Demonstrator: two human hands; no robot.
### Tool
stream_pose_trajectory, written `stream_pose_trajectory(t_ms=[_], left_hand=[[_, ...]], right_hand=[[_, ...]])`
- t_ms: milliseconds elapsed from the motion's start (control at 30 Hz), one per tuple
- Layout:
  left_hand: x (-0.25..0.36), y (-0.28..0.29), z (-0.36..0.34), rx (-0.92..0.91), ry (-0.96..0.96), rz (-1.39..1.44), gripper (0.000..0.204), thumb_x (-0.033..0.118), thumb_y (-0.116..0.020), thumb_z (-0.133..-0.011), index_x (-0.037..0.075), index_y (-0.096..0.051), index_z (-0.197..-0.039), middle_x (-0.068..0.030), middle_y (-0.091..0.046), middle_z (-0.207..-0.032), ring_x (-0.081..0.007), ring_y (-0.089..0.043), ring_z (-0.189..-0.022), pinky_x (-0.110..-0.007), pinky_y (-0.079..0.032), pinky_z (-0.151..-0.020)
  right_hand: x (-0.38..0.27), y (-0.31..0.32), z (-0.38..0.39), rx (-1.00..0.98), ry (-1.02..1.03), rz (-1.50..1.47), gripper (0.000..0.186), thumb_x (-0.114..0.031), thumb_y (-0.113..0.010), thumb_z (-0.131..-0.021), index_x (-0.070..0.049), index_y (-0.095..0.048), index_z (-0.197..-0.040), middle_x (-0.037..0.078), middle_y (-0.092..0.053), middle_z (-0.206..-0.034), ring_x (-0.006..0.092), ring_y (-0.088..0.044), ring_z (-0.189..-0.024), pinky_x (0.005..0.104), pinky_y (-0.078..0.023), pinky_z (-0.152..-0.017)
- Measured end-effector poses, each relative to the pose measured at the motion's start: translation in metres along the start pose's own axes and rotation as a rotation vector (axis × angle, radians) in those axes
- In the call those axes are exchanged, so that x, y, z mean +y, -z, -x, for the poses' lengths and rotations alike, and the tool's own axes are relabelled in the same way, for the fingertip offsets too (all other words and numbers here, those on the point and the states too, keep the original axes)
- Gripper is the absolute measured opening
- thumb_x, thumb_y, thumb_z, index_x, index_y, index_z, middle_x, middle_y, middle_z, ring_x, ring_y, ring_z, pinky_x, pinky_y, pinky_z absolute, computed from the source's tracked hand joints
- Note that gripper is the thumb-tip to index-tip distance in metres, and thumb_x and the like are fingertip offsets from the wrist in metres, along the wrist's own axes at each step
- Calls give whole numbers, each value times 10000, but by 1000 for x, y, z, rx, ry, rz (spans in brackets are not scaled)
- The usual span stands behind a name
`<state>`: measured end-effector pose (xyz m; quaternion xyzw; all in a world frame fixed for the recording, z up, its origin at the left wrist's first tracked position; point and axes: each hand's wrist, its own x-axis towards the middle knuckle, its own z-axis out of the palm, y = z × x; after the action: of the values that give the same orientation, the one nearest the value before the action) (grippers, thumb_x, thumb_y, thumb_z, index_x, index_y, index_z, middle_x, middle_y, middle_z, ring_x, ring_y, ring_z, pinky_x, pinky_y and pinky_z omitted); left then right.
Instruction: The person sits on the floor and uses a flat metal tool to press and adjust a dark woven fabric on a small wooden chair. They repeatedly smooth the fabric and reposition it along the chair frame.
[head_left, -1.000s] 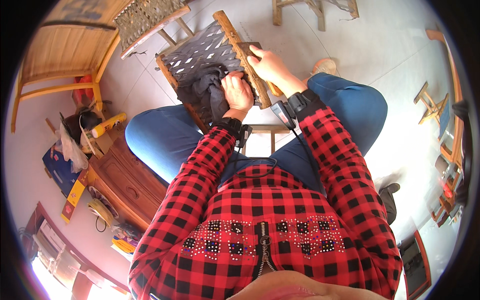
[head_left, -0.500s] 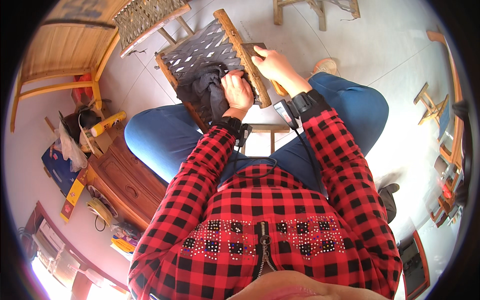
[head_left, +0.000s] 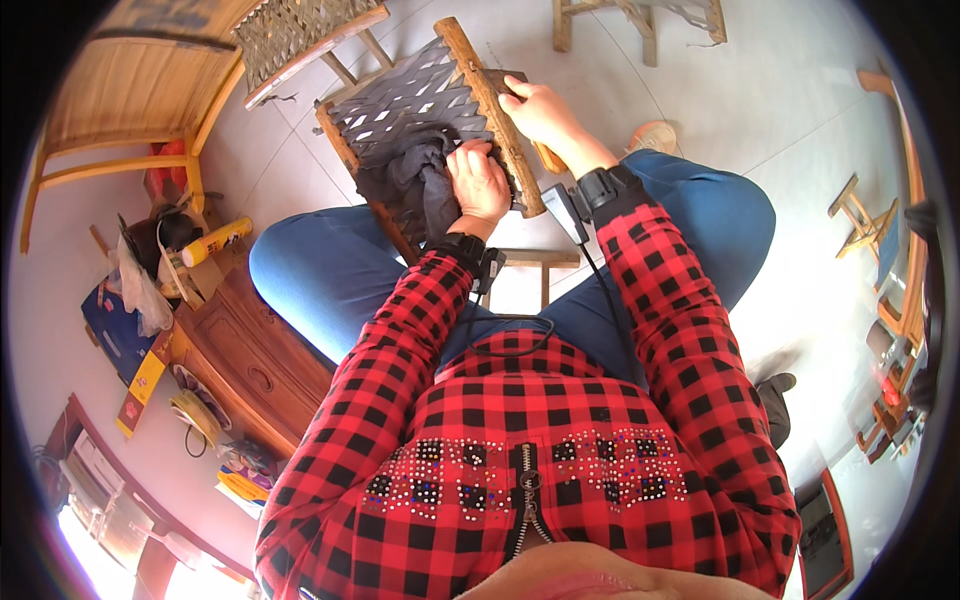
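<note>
Both hands work the woven stool seat point(head_left: 415, 105) propped on the lap: left hand point(head_left: 480, 180) closed on the dark strap point(head_left: 420, 175), right hand point(head_left: 535, 105) clasped on the wooden rail point(head_left: 490, 110). Pull each pass snug, I'd say.

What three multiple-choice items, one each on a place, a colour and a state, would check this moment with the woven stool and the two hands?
1. Where does the left hand rest?
A. on the dark grey cloth bunched on the woven seat
B. on the floor
C. on the brown wooden cabinet

2. What colour are the woven strips of the small wooden-framed stool?
A. yellow
B. grey
C. white

3. What does the right hand do?
A. hangs free
B. grips the round wooden rail at the seat's edge
C. holds a bottle

Answers: 1 A, its fingers lie on the cloth; 2 B, the strips look grey; 3 B, its fingers wrap the rail.
</note>
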<state>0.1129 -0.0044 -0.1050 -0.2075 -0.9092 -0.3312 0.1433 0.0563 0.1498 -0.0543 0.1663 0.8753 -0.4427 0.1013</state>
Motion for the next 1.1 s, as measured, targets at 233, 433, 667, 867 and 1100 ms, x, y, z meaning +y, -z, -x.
stream_pose_trajectory(t_ms=[233, 433, 667, 867, 1100], left_hand=[[-1, -2, 0, 14, -3, 17, 255, -26, -534, -750, 40, -502, -995, -153, -550, -1023, -352, -487, -925, -441, -376, -844], [-4, -4, 2, 5, 19, 7, 270, -7, -545, -750, 45, -509, -1012, -143, -546, -1026, -348, -481, -938, -436, -394, -844], [-8, -7, 3, -8, 23, 12, 236, 7, -545, -759, 44, -516, -990, -148, -547, -1022, -352, -485, -940, -436, -394, -846], [-16, -12, -1, -29, 37, -3, 203, 21, -544, -770, 31, -522, -971, -158, -551, -1014, -359, -491, -932, -444, -392, -841], [-28, 32, -34, -286, 29, -83, 398, 209, -708, -747, 53, -572, -1087, -148, -558, -1104, -360, -524, -1045, -431, -438, -895]], right_hand=[[-25, 22, 50, -181, 15, 310, 440, -268, -519, -884, -114, -546, -1295, 230, -652, -961, 389, -635, -891, 460, -505, -774], [-53, 21, 38, -117, 60, 381, 448, -227, -493, -889, -65, -513, -1305, 190, -674, -885, 380, -650, -841, 464, -513, -726], [-42, 21, 43, -183, 107, 457, 460, -285, -507, -900, -150, -493, -1339, 213, -662, -898, 394, -642, -840, 475, -511, -735], [-2, 63, 66, -279, -78, 250, 469, -292, -556, -889, -113, -515, -1321, 178, -558, -1271, 322, -528, -1193, 353, -410, -1006], [11, 85, 48, 195, 37, -17, 504, -384, -543, -897, -187, -479, -1357, 210, -608, -1167, 371, -573, -1098, 405, -461, -934]])
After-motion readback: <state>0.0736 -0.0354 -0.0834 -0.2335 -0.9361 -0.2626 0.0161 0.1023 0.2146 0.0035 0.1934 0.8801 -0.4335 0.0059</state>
